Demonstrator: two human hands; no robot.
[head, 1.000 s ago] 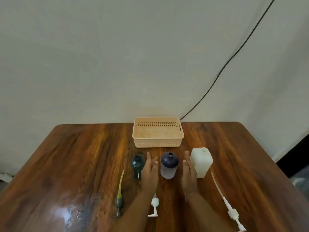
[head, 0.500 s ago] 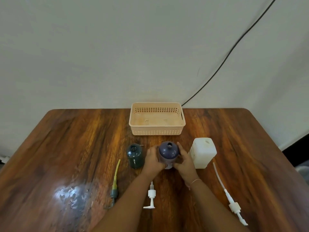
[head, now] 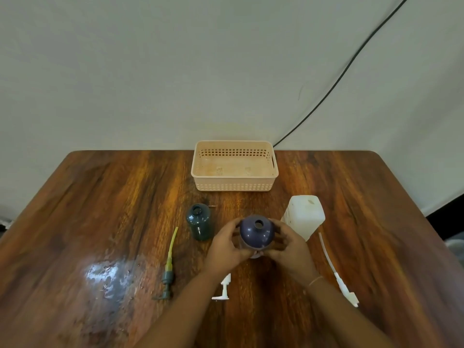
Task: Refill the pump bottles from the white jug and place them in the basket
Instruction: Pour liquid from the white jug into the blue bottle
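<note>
Here both hands grip the purple bottle — its base hidden.

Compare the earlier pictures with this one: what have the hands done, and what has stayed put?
Both hands closed in from flat on the table: the left hand and right hand now clasp the purple bottle. The green bottle, white jug, basket and loose pumps stayed put.
</note>
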